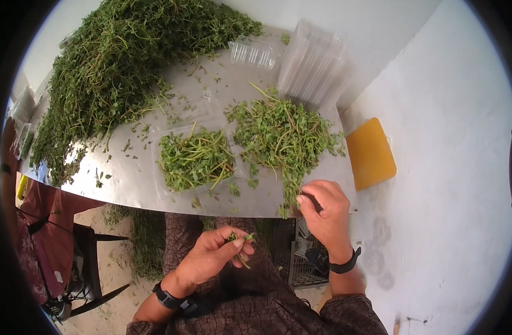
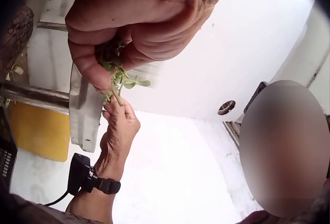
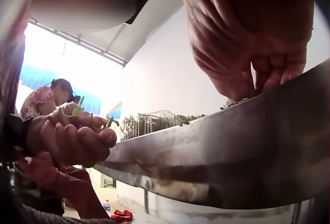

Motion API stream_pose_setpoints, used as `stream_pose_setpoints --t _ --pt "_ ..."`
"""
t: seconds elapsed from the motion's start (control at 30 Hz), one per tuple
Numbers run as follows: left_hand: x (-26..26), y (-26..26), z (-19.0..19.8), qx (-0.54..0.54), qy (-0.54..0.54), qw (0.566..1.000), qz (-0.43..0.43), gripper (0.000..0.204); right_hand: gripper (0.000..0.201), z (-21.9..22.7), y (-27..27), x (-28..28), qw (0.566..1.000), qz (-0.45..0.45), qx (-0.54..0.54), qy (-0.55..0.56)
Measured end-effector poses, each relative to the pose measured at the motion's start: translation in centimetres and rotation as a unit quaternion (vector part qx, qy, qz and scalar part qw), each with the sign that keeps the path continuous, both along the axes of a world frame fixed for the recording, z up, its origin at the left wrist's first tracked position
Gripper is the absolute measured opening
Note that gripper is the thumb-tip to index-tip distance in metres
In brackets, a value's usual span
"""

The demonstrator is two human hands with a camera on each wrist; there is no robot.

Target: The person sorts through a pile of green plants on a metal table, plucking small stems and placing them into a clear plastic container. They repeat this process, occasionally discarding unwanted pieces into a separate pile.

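Observation:
Below the table's front edge, my left hand pinches a few leafy green sprigs between thumb and fingers; their cut stems poke out past the fingertips. My right hand is at the edge, its thumb and forefinger pinching greens at the near tip of a small loose pile. Left of that pile sits a clear plastic container filled with the same sprigs. In the left wrist view the sprigs hang from the left hand's fingertips.
A large heap of greens covers the metal table's back left. Stacked clear containers stand at the back right, a single one beside them. A yellow board leans by the right wall. Another person sits to the left.

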State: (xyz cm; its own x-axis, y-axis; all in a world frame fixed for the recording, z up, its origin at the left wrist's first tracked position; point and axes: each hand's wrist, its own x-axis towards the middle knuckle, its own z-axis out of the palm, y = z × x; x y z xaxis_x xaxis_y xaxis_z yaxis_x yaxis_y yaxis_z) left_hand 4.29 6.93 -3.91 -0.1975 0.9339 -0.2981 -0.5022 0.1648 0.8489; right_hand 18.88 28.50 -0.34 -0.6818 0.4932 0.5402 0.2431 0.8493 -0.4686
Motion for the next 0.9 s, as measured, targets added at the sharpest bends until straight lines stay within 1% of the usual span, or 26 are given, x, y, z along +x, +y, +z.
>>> stream_pose_setpoints --t 0.13,0.27,0.33,0.37,0.43,0.47,0.53,0.57,0.6,0.67,0.73,0.8,0.83,0.9 --pt "-0.3 0.1 0.7 0.001 0.018 1.0 -0.007 0.022 0.006 0.1 1.1 -0.9 1.0 0.009 0.022 -0.004" --pt "-0.8 0.4 1.9 0.0 0.034 0.999 -0.006 0.022 0.006 1.0 2.2 -1.7 0.999 0.016 0.024 0.026" --pt "-1.1 0.5 2.2 0.0 0.043 0.999 -0.015 0.023 0.008 1.9 2.6 -2.2 1.0 -0.017 -0.01 0.022" --pt "-1.2 0.6 2.5 0.001 0.044 0.999 -0.013 0.023 0.008 2.4 2.7 -2.6 1.0 -0.015 -0.009 0.023" --pt "-1.2 1.0 3.3 0.026 0.036 0.999 -0.016 0.025 0.014 3.5 2.9 -3.8 0.998 -0.051 -0.045 0.001" --pt "-1.3 1.3 3.6 0.026 0.038 0.999 -0.014 0.025 0.014 3.8 3.1 -4.3 0.998 -0.048 -0.044 0.003" --pt "-1.3 1.5 4.0 0.027 0.018 0.999 -0.015 0.025 0.018 4.0 3.3 -5.0 0.999 -0.032 0.016 -0.021" --pt "-1.3 1.6 4.1 0.024 0.018 0.999 -0.011 0.025 0.02 4.2 3.3 -5.4 0.998 -0.033 0.014 -0.045" --pt "-1.3 1.7 4.2 0.029 0.012 0.999 -0.005 0.024 0.02 4.1 3.6 -5.8 0.998 -0.029 0.012 -0.045" --pt "-1.4 1.7 4.1 0.035 0.007 0.999 0.003 0.023 0.021 3.6 4.5 -6.5 0.989 -0.05 0.109 -0.084" --pt "-1.4 1.6 3.9 0.031 -0.004 0.999 -0.003 0.022 0.018 3.4 5.3 -7.0 0.989 -0.058 0.104 -0.091" --pt "-1.3 1.4 3.9 0.034 -0.006 0.999 0.004 0.022 0.014 3.0 6.3 -7.6 0.977 -0.047 0.162 -0.132" --pt "-1.3 1.4 3.9 0.044 -0.007 0.999 -0.004 0.022 0.014 3.2 6.2 -7.7 0.975 -0.046 0.173 -0.136" --pt "-1.4 1.3 4.1 0.04 -0.008 0.999 0.013 0.021 0.013 3.9 6.2 -7.6 0.979 -0.043 0.159 -0.124"
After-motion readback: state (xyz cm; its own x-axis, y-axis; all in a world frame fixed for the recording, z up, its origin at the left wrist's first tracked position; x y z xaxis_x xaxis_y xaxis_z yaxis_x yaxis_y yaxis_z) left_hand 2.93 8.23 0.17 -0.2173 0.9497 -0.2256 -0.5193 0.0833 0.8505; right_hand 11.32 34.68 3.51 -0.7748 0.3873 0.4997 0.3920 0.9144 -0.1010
